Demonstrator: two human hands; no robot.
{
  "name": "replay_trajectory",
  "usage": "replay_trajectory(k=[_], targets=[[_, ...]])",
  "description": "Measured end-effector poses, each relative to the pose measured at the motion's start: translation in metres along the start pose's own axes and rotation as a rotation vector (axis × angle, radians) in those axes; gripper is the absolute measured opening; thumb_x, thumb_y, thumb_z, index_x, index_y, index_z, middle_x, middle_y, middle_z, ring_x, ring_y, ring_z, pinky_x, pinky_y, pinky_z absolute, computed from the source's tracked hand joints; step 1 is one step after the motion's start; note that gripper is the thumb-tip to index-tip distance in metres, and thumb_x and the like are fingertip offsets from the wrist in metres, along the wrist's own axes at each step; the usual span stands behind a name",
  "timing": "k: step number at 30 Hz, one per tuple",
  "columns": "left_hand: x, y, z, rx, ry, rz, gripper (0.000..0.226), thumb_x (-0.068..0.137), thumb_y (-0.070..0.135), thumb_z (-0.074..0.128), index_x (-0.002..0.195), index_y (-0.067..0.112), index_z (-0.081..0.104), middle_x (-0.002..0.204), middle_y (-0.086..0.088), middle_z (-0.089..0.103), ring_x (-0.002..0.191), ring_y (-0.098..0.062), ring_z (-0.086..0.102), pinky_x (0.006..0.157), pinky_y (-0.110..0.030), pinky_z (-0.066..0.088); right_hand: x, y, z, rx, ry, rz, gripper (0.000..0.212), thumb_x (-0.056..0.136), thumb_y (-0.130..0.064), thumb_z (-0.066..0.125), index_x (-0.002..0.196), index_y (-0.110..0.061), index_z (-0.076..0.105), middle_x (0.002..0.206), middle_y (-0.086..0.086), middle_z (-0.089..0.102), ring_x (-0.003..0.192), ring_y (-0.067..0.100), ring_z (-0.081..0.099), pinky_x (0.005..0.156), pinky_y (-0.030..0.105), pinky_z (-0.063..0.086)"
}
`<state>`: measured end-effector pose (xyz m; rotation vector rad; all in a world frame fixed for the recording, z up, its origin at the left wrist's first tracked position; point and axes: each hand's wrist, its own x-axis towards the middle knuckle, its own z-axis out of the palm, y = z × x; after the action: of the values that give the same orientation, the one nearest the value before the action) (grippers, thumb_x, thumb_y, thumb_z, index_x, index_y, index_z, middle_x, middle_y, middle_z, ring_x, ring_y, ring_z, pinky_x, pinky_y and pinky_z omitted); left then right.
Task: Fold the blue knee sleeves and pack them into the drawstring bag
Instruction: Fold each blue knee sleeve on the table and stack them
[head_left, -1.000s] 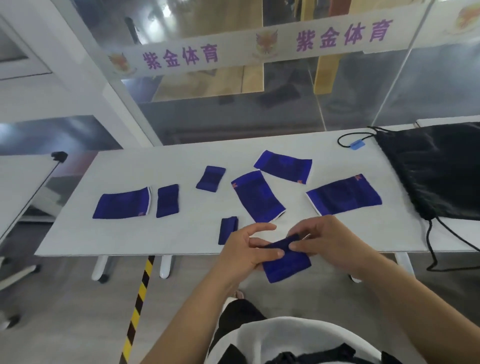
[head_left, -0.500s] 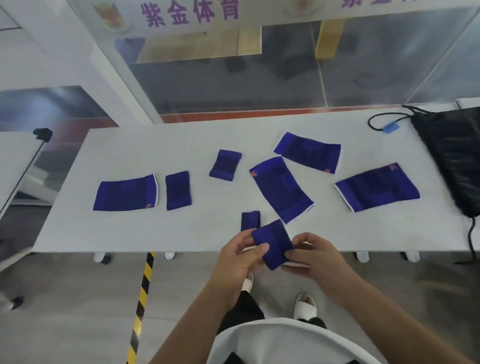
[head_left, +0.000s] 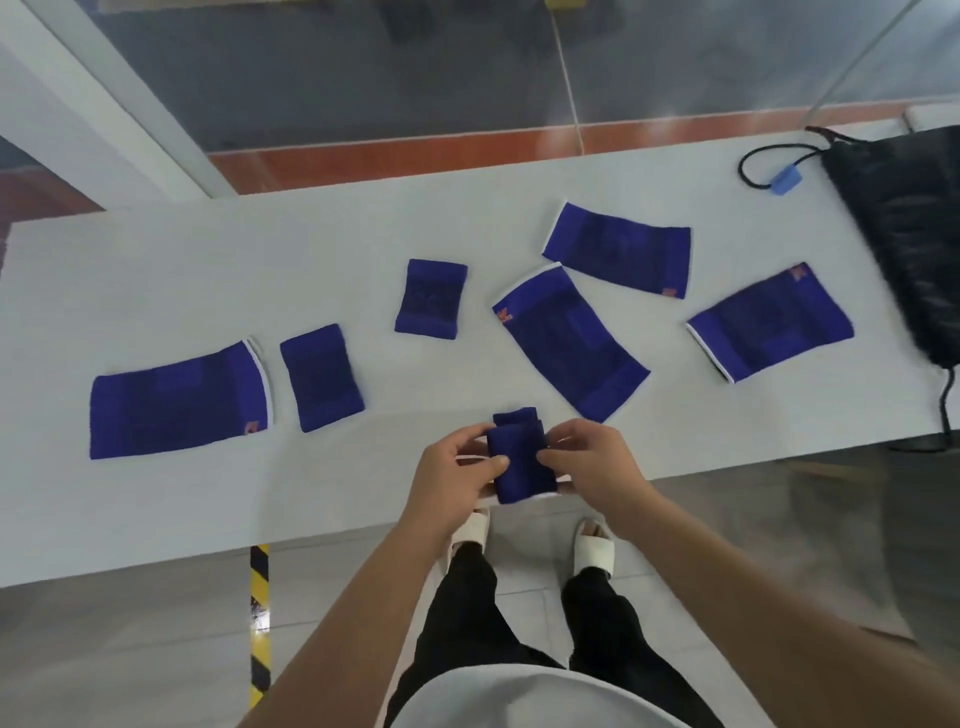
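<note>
A folded blue knee sleeve (head_left: 520, 465) is pinched between my left hand (head_left: 452, 475) and my right hand (head_left: 592, 467) over the table's front edge. Just behind it a small folded sleeve (head_left: 514, 415) lies on the white table (head_left: 156, 270). Several unfolded blue sleeves lie flat: one at far left (head_left: 176, 400), one in the middle (head_left: 569, 343), one behind it (head_left: 621, 249), one to the right (head_left: 771, 322). Two more folded ones (head_left: 321, 376) (head_left: 431, 299) rest left of centre. The black drawstring bag (head_left: 904, 228) lies at the far right.
The bag's black cord with a blue toggle (head_left: 787, 179) loops on the table at back right. A glass partition (head_left: 467, 67) runs behind the table. Below the front edge are my legs, white sandals and a yellow-black floor stripe (head_left: 260, 618).
My hands carried the sleeve forward from below the table edge to over it, folding it into a smaller upright rectangle. The camera tilted further down.
</note>
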<state>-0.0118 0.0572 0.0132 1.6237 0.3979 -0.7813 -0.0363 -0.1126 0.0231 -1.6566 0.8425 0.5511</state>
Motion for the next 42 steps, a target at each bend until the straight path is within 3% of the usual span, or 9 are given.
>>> replay_trajectory(k=[5, 13, 16, 20, 22, 24, 28, 38, 42], targets=[[0.034, 0.0, 0.0, 0.125, 0.047, 0.069, 0.042, 0.09, 0.005, 0.07, 0.124, 0.026, 0.055, 0.104, 0.004, 0.066, 0.091, -0.01, 0.066, 0.068, -0.023, 0.061, 0.028, 0.002, 0.014, -0.052, 0.135, 0.023, 0.012, 0.089, -0.009, 0.07, 0.098, -0.015, 0.065, 0.097, 0.007, 0.07, 0.088, 0.022, 0.069, 0.08, 0.043, 0.062], [0.04, -0.017, 0.012, 0.359, 0.109, 0.188, 0.036, 0.091, 0.016, 0.071, 0.12, 0.028, 0.053, 0.108, 0.009, 0.064, 0.093, -0.007, 0.063, 0.069, -0.008, 0.047, 0.026, 0.012, 0.017, -0.338, 0.249, -0.113, 0.024, 0.093, -0.022, 0.069, 0.114, -0.021, 0.057, 0.11, -0.001, 0.065, 0.093, 0.017, 0.065, 0.071, 0.023, 0.053], [0.039, -0.024, 0.007, 0.557, 0.19, 0.376, 0.043, 0.092, 0.029, 0.07, 0.131, 0.027, 0.051, 0.13, 0.006, 0.057, 0.104, -0.005, 0.058, 0.084, -0.01, 0.046, 0.016, 0.019, 0.013, -0.595, 0.258, -0.4, 0.043, 0.093, -0.027, 0.068, 0.133, -0.021, 0.053, 0.135, 0.0, 0.057, 0.119, 0.02, 0.057, 0.093, 0.032, 0.052], [0.041, -0.039, -0.002, 1.0, 0.185, 0.76, 0.054, 0.101, 0.038, 0.051, 0.15, 0.02, 0.039, 0.158, -0.003, 0.038, 0.147, -0.024, 0.032, 0.12, -0.036, 0.025, 0.017, 0.035, -0.001, -1.018, 0.22, -0.826, 0.044, 0.097, -0.032, 0.056, 0.138, -0.016, 0.056, 0.148, 0.005, 0.053, 0.142, 0.03, 0.043, 0.113, 0.054, 0.036], [0.043, -0.049, 0.0, 1.213, 0.113, 0.732, 0.06, 0.103, 0.047, 0.037, 0.157, 0.023, 0.024, 0.166, -0.002, 0.019, 0.153, -0.03, 0.015, 0.123, -0.049, 0.009, 0.021, 0.043, -0.005, -1.177, 0.117, -0.812, 0.048, 0.099, -0.039, 0.041, 0.14, -0.019, 0.055, 0.153, 0.002, 0.048, 0.147, 0.029, 0.036, 0.116, 0.056, 0.031], [0.047, -0.058, 0.003, 1.31, 0.06, 0.674, 0.063, 0.104, 0.051, 0.028, 0.159, 0.025, 0.015, 0.168, -0.001, 0.009, 0.154, -0.032, 0.007, 0.123, -0.057, 0.008, 0.028, 0.052, -0.009, -1.24, 0.049, -0.776, 0.051, 0.1, -0.041, 0.033, 0.144, -0.022, 0.052, 0.156, -0.002, 0.045, 0.149, 0.026, 0.032, 0.116, 0.058, 0.029], [0.052, -0.065, 0.005, 1.371, 0.065, 0.638, 0.066, 0.104, 0.052, 0.026, 0.16, 0.025, 0.006, 0.168, 0.0, -0.002, 0.154, -0.031, -0.004, 0.122, -0.056, 0.0, 0.036, 0.058, -0.015, -1.247, 0.022, -0.757, 0.051, 0.103, -0.043, 0.031, 0.147, -0.026, 0.048, 0.156, -0.004, 0.044, 0.149, 0.025, 0.032, 0.115, 0.059, 0.028], [0.05, -0.044, -0.001, 1.4, -0.094, 0.57, 0.067, 0.102, 0.058, 0.021, 0.159, 0.031, 0.0, 0.168, 0.004, -0.005, 0.154, -0.029, -0.009, 0.119, -0.054, -0.013, 0.028, 0.044, -0.013, -1.208, 0.037, -0.723, 0.045, 0.1, -0.043, 0.044, 0.142, -0.029, 0.053, 0.152, -0.005, 0.049, 0.146, 0.028, 0.037, 0.118, 0.054, 0.017], [0.04, -0.012, -0.018, 1.204, -0.112, 0.525, 0.071, 0.092, 0.062, 0.041, 0.155, 0.039, 0.018, 0.168, 0.007, 0.006, 0.154, -0.022, -0.002, 0.123, -0.05, -0.001, 0.019, 0.027, -0.008, -1.182, -0.016, -0.642, 0.049, 0.1, -0.038, 0.052, 0.147, -0.031, 0.044, 0.16, -0.007, 0.036, 0.152, 0.024, 0.022, 0.122, 0.051, 0.012]])
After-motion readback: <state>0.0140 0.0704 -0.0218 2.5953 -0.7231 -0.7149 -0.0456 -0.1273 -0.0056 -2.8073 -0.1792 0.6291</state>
